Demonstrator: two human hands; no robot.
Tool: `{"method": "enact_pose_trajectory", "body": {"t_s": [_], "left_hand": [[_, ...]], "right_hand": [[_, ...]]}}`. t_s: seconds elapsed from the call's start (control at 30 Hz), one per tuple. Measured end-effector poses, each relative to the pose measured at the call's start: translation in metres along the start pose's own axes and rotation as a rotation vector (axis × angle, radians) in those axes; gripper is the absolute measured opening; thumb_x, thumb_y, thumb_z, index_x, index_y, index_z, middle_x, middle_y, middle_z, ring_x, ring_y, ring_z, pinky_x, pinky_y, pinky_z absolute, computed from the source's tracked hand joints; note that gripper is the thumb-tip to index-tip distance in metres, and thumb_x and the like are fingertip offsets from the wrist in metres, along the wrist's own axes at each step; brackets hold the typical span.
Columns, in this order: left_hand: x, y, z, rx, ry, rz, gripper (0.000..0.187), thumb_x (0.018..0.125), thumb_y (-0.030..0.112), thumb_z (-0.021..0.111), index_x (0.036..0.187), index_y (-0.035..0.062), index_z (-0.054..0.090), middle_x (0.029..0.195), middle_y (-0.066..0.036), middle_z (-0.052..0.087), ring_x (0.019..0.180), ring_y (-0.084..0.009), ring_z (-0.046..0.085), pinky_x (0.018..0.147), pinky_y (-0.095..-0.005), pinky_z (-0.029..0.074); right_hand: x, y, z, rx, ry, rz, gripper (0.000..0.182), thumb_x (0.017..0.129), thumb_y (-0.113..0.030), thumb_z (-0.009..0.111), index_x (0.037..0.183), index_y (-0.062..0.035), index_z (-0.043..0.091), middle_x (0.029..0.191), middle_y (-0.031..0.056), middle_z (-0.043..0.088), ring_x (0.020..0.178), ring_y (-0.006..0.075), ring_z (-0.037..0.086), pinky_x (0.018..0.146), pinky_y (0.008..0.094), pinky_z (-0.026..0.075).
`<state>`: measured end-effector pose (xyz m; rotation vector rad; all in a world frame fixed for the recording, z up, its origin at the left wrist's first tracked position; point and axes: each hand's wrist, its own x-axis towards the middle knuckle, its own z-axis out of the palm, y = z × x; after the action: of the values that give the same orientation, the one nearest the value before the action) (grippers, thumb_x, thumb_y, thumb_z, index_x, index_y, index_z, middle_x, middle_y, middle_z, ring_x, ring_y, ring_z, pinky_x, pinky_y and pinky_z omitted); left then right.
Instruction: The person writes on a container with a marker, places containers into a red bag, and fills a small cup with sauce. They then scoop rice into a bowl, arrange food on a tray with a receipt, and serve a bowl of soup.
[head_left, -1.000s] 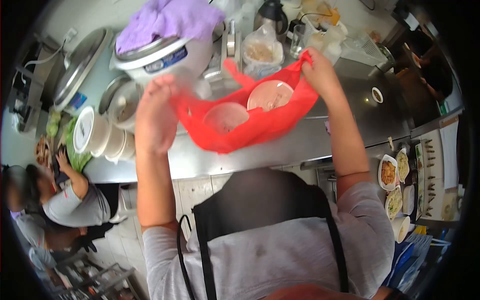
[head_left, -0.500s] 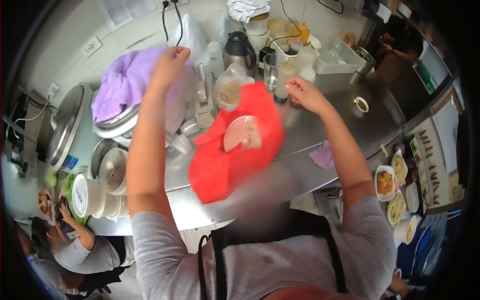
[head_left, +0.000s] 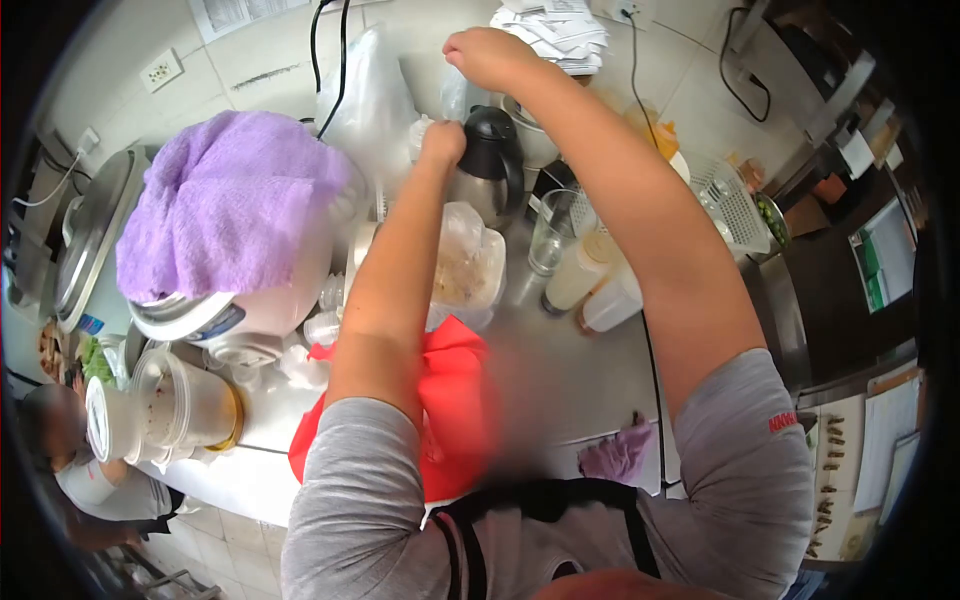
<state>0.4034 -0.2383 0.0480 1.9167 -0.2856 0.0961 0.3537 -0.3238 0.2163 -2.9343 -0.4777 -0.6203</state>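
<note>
My left hand (head_left: 442, 143) is closed near the neck of a pale bottle, just left of the dark-lidded thermos jug (head_left: 490, 165); what its fingers hold, if anything, is hidden. Higher up, my right hand (head_left: 488, 58) reaches above the jug, beside a translucent plastic bag (head_left: 455, 92) and the stack of white papers (head_left: 553, 35). Its fingers are bent together, and their contents cannot be made out. A red bag (head_left: 455, 400) lies on the steel counter, partly behind my left arm. Beyond it sits a clear container of food (head_left: 468, 278).
At left, a purple towel (head_left: 225, 200) covers a lidded cooker. Clear tubs (head_left: 185, 405) stand below it. Squeeze bottles (head_left: 580, 270), a glass (head_left: 550, 235) and a white basket (head_left: 725, 200) are at right. A purple cloth (head_left: 615, 455) lies near the front edge. A co-worker is at lower left.
Both hands have moved up and inward toward the back wall, away from the red bag. The bag now lies lower in view, partly covered by my left arm. The view has shifted closer to the wall.
</note>
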Motion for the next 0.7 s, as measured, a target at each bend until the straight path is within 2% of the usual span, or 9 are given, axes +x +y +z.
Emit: {"method": "enact_pose_trajectory", "body": {"t_s": [0.03,0.13,0.2,0.23,0.33,0.4,0.53,0.57,0.7], "left_hand": [[0.002,-0.004,0.007,0.021,-0.005,-0.011,0.031,0.075,0.02,0.041,0.089,-0.0039,0.057,0.088,-0.022,0.056,0.084,-0.031,0.055,0.072,-0.0351,0.041],[-0.001,0.003,0.013,-0.186,-0.029,-0.298,0.033,0.077,0.018,0.04,0.092,-0.0077,0.054,0.094,-0.024,0.054,0.088,-0.0322,0.053,0.073,-0.0357,0.04],[0.002,-0.002,0.014,-0.333,0.018,-0.43,0.034,0.077,0.017,0.039,0.093,-0.0106,0.051,0.097,-0.026,0.052,0.09,-0.0328,0.053,0.073,-0.0358,0.041],[-0.001,0.002,0.009,-0.37,0.008,-0.449,0.034,0.077,0.016,0.038,0.094,-0.0115,0.05,0.097,-0.026,0.052,0.089,-0.0328,0.053,0.072,-0.036,0.041],[-0.003,-0.001,0.008,-0.513,-0.042,-0.51,0.035,0.077,0.013,0.035,0.097,-0.013,0.048,0.099,-0.026,0.051,0.089,-0.0323,0.052,0.072,-0.0367,0.04],[0.018,-0.025,0.021,-0.656,-0.078,-0.552,0.034,0.077,0.012,0.034,0.097,-0.0124,0.047,0.1,-0.025,0.05,0.088,-0.0314,0.052,0.073,-0.0374,0.04],[0.034,-0.033,0.028,-0.499,0.025,-0.666,0.033,0.077,0.009,0.032,0.1,-0.0104,0.046,0.101,-0.024,0.049,0.085,-0.0291,0.052,0.069,-0.0363,0.042],[0.052,-0.061,0.041,-0.666,0.074,-0.649,0.03,0.081,0.018,0.038,0.097,-0.0048,0.05,0.098,-0.016,0.053,0.09,-0.024,0.05,0.079,-0.0335,0.039],[0.073,-0.086,0.057,-0.883,-0.085,-0.592,0.024,0.075,0.001,0.037,0.096,-0.0074,0.047,0.092,-0.017,0.051,0.078,-0.024,0.051,0.065,-0.03,0.043]], "right_hand": [[0.015,0.005,0.019,-0.106,0.028,-0.063,0.024,0.08,-0.018,0.04,0.097,-0.0142,0.055,0.099,0.0063,0.055,0.089,0.0238,0.054,0.073,0.0356,0.044],[0.041,0.012,0.057,-0.222,0.0,-0.054,0.024,0.08,-0.016,0.04,0.099,-0.014,0.054,0.102,0.0077,0.053,0.094,0.0262,0.052,0.075,0.0378,0.043],[0.045,0.024,0.081,-0.332,0.118,-0.039,0.021,0.08,-0.016,0.043,0.097,-0.0108,0.053,0.092,0.0089,0.056,0.084,0.023,0.055,0.068,0.0355,0.045],[0.045,0.033,0.092,-0.382,0.177,-0.028,0.02,0.08,-0.015,0.044,0.096,-0.0092,0.053,0.086,0.0095,0.057,0.079,0.0215,0.057,0.065,0.0343,0.046],[0.056,0.075,0.101,-0.412,0.111,-0.098,0.016,0.076,-0.015,0.045,0.086,-0.0066,0.054,0.073,0.0188,0.056,0.071,0.0337,0.055,0.065,0.0417,0.044],[0.048,0.057,0.067,-0.275,0.051,0.001,0.017,0.075,-0.017,0.045,0.083,-0.0059,0.055,0.074,0.0193,0.057,0.073,0.0335,0.055,0.067,0.0411,0.044],[0.044,0.048,0.047,-0.186,0.121,0.064,0.015,0.074,-0.016,0.046,0.08,-0.0055,0.056,0.077,0.0194,0.057,0.075,0.0334,0.055,0.068,0.0399,0.043],[0.043,0.048,0.047,-0.151,0.153,0.073,0.015,0.074,-0.016,0.046,0.079,-0.0055,0.056,0.077,0.0191,0.057,0.075,0.0333,0.055,0.068,0.0397,0.043],[0.04,0.052,0.05,-0.032,0.214,0.101,0.016,0.072,-0.017,0.048,0.076,-0.005,0.057,0.076,0.0183,0.057,0.074,0.033,0.055,0.067,0.0391,0.043]]}}
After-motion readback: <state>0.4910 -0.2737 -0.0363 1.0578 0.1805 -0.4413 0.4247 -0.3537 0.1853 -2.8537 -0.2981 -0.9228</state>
